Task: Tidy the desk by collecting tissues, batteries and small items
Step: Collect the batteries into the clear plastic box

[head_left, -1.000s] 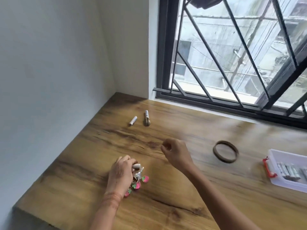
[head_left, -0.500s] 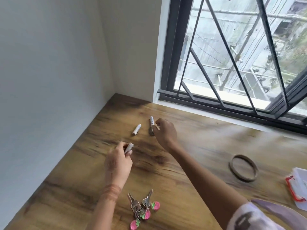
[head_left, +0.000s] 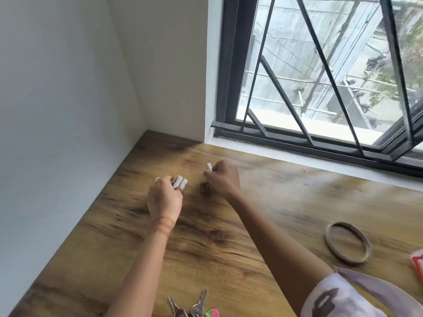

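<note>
Batteries were in both hands. The left hand had its fingers curled round two batteries, whose white ends stuck out past the fingertips on the side away from the person. The right hand, just beside the left and farther from the person, pinched a third battery between thumb and fingertips, its white tip standing up above the knuckles. Whether that battery touched the desk could not be told.

A small dark ridged thing lay on the wood between the two hands, just under the right hand's fingers. A bunch of keys with pink tags lay nearer the person than both hands, between the forearms. A brown ring lay flat well to the right of the right forearm, and beyond it showed the corner of a box with a red clip.
</note>
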`<action>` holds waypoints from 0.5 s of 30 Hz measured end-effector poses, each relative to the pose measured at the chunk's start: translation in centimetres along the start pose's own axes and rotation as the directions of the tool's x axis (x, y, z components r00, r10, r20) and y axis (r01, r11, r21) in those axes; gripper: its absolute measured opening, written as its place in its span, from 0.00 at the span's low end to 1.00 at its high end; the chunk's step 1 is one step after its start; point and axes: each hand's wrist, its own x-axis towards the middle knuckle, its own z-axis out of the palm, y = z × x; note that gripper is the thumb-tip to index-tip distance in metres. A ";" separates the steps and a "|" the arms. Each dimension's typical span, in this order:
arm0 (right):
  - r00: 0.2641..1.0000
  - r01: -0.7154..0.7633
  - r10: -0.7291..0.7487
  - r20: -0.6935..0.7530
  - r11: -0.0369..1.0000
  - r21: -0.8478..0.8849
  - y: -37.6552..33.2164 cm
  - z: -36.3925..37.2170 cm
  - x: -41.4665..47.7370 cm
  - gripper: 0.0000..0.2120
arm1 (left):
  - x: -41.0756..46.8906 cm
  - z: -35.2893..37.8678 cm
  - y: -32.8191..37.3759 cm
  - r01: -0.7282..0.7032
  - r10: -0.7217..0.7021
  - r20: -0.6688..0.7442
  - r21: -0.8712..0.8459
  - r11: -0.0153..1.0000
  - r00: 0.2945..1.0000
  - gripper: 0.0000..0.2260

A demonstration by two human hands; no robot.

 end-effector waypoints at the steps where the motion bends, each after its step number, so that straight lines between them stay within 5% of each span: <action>1: 1.000 -0.001 0.002 -0.019 0.999 0.049 0.4 -0.4 -0.4 0.16 | 0.2 0.3 0.1 0.000 0.000 0.005 0.017 1.000 1.000 0.09; 11: 0.984 -0.111 0.151 -0.096 0.935 0.337 6.4 -5.3 -8.9 0.07 | -0.8 1.5 1.0 -0.138 0.135 0.030 0.236 0.962 0.990 0.07; 15: 0.972 -0.168 0.228 -0.054 0.840 0.516 7.5 -7.5 -11.8 0.03 | -2.9 0.8 1.5 -0.120 0.117 0.027 0.135 0.984 0.993 0.07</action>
